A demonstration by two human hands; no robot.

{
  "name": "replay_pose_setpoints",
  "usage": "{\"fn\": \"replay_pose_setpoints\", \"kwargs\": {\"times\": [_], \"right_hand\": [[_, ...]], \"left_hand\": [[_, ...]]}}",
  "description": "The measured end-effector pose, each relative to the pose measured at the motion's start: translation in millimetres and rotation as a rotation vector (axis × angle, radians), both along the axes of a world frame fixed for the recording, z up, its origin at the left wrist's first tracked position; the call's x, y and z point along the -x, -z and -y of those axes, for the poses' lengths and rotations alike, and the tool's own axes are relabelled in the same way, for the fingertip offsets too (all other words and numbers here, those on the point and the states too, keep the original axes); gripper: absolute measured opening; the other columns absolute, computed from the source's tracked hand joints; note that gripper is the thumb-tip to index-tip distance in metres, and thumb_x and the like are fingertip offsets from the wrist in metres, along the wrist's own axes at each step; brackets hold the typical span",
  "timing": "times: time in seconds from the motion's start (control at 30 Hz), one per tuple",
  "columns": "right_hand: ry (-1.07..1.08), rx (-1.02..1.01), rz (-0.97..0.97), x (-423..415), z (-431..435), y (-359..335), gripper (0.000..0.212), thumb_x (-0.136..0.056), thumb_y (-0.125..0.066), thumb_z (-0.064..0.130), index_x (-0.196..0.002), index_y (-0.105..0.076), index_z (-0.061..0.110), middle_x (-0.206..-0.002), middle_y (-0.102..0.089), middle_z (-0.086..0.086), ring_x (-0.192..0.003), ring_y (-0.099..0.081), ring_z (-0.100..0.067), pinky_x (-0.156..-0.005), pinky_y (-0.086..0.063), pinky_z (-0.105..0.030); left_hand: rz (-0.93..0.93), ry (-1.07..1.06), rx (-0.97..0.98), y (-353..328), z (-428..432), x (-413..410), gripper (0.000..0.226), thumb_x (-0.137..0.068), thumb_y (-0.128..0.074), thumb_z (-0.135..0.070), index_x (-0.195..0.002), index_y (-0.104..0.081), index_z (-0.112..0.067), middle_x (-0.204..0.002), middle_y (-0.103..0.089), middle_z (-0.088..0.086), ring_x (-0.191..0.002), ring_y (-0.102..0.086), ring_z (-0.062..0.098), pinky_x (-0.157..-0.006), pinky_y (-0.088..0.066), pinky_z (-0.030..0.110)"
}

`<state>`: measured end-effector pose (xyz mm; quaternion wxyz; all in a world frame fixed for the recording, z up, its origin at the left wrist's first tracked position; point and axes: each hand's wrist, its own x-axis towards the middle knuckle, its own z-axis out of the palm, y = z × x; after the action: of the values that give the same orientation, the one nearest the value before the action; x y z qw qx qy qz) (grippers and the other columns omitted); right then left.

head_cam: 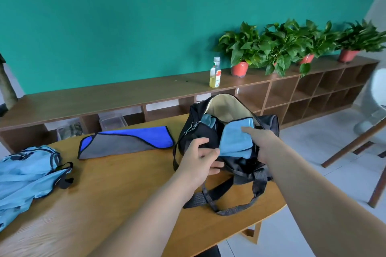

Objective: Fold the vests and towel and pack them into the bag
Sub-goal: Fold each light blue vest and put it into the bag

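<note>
Right hand (263, 142) pinches folded cloth (233, 142) into bag (269, 121), left hand (196, 160) grips its rim; leftward, 1 folded piece (125, 142) and 1 unfolded vest (25, 173) remain.

Single head-worn wide-angle view, looking forward and down from the person's own position; both forearms enter from the bottom edge, left hand (196, 159) and right hand (263, 144) close to the lens, meeting at the black bag (269, 123) and the light-blue cloth (232, 142) just right of centre; wooden table (125, 175) fills the lower left, near edge cut by the frame; camera faces the green wall (125, 16) and low shelf (100, 95) across the upper half; lens curvature bends the shelf line, which climbs to the right; floor (313, 144) visible at right.
</note>
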<state>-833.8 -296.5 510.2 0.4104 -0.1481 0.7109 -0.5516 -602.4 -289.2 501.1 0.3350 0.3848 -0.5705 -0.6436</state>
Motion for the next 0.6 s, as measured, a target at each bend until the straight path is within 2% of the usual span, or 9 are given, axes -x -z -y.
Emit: {"fn": "replay_pose_setpoints", "kwargs": {"times": [0.1, 0.17, 0.2, 0.27, 0.33, 0.47, 0.53, 0.6], "right_hand": [[-0.028, -0.136, -0.241, 10.1, 25.6, 13.5, 0.045, -0.094, -0.077, 0.032, -0.116, -0.06, -0.004, -0.095, -0.063, -0.016, -0.097, -0.065, -0.038, -0.097, -0.057, -0.053], [-0.082, -0.219, -0.377, 16.4, 40.6, 19.8, 0.037, -0.1, -0.069, 0.027, -0.114, -0.061, -0.006, -0.088, -0.061, -0.015, -0.091, -0.062, -0.035, -0.087, -0.054, -0.041], [-0.112, -0.267, -0.432, 19.3, 47.4, 21.2, 0.033, -0.102, -0.065, 0.025, -0.113, -0.062, -0.006, -0.091, -0.062, -0.016, -0.091, -0.062, -0.035, -0.082, -0.05, -0.039], [-0.168, -0.349, -0.534, 25.3, 60.1, 23.3, 0.031, -0.105, -0.059, 0.023, -0.117, -0.063, -0.005, -0.108, -0.066, -0.02, -0.102, -0.064, -0.036, -0.081, -0.048, -0.037], [-0.2, -0.368, -0.596, 28.2, 73.2, 24.0, 0.035, -0.106, -0.057, 0.026, -0.121, -0.062, -0.005, -0.116, -0.066, -0.022, -0.109, -0.064, -0.038, -0.082, -0.048, -0.037], [-0.238, -0.323, -0.555, 31.7, 90.2, 28.5, 0.051, -0.105, -0.062, 0.038, -0.129, -0.057, -0.006, -0.094, -0.061, -0.014, -0.095, -0.059, -0.034, -0.084, -0.047, -0.038], [-0.311, -0.444, -0.618, 33.9, 90.6, 35.6, 0.057, -0.104, -0.062, 0.042, -0.135, -0.054, -0.005, -0.105, -0.062, -0.014, -0.095, -0.06, -0.032, -0.083, -0.046, -0.035], [-0.332, -0.559, -0.738, 36.6, 91.0, 46.7, 0.067, -0.103, -0.063, 0.044, -0.147, -0.044, -0.003, -0.126, -0.064, -0.015, -0.111, -0.064, -0.033, -0.089, -0.051, -0.034]], "left_hand": [[0.139, 0.031, 0.103, 11.8, 2.1, 7.9, 0.048, -0.103, -0.065, -0.027, -0.147, -0.046, -0.029, -0.124, -0.068, -0.007, -0.098, -0.076, 0.012, -0.089, -0.064, 0.035], [0.19, 0.046, 0.136, 18.7, 3.7, 12.3, 0.045, -0.102, -0.066, -0.03, -0.143, -0.048, -0.033, -0.122, -0.069, -0.014, -0.098, -0.074, 0.007, -0.092, -0.062, 0.036], [0.199, 0.051, 0.138, 21.2, 3.9, 14.5, 0.043, -0.102, -0.066, -0.031, -0.141, -0.05, -0.036, -0.12, -0.069, -0.017, -0.098, -0.074, 0.006, -0.093, -0.062, 0.036], [0.209, 0.056, 0.154, 26.8, 2.6, 16.5, 0.038, -0.102, -0.067, -0.031, -0.136, -0.053, -0.04, -0.118, -0.069, -0.019, -0.098, -0.073, 0.004, -0.096, -0.061, 0.039], [0.226, 0.066, 0.215, 33.8, 1.8, 16.6, 0.034, -0.103, -0.066, -0.03, -0.132, -0.054, -0.043, -0.117, -0.069, -0.021, -0.099, -0.073, 0.004, -0.096, -0.059, 0.039], [0.259, 0.101, 0.316, 41.9, 4.2, 12.0, 0.032, -0.105, -0.061, -0.03, -0.131, -0.053, -0.047, -0.118, -0.067, -0.025, -0.105, -0.07, 0.006, -0.096, -0.058, 0.035], [0.262, 0.111, 0.332, 43.1, 5.8, 9.9, 0.032, -0.105, -0.06, -0.029, -0.131, -0.053, -0.048, -0.12, -0.066, -0.025, -0.107, -0.069, 0.006, -0.096, -0.057, 0.032], [0.266, 0.117, 0.346, 45.5, 8.4, 8.3, 0.034, -0.105, -0.06, -0.028, -0.13, -0.053, -0.049, -0.12, -0.066, -0.024, -0.108, -0.069, 0.007, -0.096, -0.056, 0.029]]}}
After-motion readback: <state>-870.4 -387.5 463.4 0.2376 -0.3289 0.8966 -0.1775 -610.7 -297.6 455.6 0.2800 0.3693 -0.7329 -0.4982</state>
